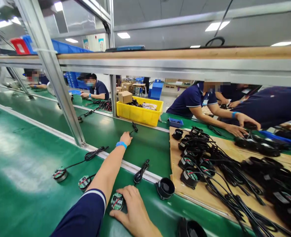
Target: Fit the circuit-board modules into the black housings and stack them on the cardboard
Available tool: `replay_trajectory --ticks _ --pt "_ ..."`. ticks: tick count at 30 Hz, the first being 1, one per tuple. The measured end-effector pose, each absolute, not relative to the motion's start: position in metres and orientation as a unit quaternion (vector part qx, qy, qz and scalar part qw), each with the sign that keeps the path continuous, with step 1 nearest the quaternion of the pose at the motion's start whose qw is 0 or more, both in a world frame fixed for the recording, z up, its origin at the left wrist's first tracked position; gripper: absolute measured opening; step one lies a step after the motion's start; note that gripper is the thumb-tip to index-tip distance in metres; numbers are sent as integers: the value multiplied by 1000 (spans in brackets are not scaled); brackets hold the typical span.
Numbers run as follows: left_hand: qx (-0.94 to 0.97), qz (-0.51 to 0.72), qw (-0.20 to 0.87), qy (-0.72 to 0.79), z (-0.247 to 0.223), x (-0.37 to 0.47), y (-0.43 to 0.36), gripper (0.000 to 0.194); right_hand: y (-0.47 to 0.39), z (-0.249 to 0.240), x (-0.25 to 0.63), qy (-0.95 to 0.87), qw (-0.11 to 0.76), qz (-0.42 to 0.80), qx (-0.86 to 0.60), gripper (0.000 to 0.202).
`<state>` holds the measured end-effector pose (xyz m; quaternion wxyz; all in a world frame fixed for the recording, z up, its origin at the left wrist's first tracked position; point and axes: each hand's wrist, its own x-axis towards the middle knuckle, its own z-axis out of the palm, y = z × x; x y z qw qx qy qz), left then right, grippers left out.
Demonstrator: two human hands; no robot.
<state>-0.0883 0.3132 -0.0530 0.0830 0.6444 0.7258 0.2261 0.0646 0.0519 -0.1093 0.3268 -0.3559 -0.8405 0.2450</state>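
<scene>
My left hand point(126, 138), with a blue wristband, is stretched out over the green belt beyond the metal rail. Its fingers are closed, and a black cable bundle point(134, 127) leads to them; what sits inside the grip is hidden. Close to me, my right hand point(133, 209) has its thumb and fingers around a small round fan motor point(117, 201) with a green circuit board on top. A coiled black cable point(141, 171) lies just past that hand. Two similar motors, one point(60, 174) further left and one point(84, 182) beside my left forearm, rest on the green surface.
A black fan housing point(165, 188) stands right of my right hand, another point(191, 228) at the bottom edge. Several corded fans cover a cardboard sheet point(173, 154). Behind are a yellow bin point(140, 113), a metal post point(61, 89) and a co-worker's hands point(244, 125).
</scene>
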Motion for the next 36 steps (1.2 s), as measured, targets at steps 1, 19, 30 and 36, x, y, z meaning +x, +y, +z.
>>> replay_trajectory --ticks 1,19,30,36 --pt "647 217 86 725 -52 -86 311 36 52 -109 67 -836 329 255 -358 61" --pt "736 270 83 615 -63 -135 -30 56 -108 21 187 -789 453 237 -342 56" --pt "748 454 380 300 -43 21 -163 63 -171 -6 222 -735 467 313 -379 57" --pt "748 429 401 310 -57 33 -174 67 -187 -19 236 -717 491 322 -376 64"
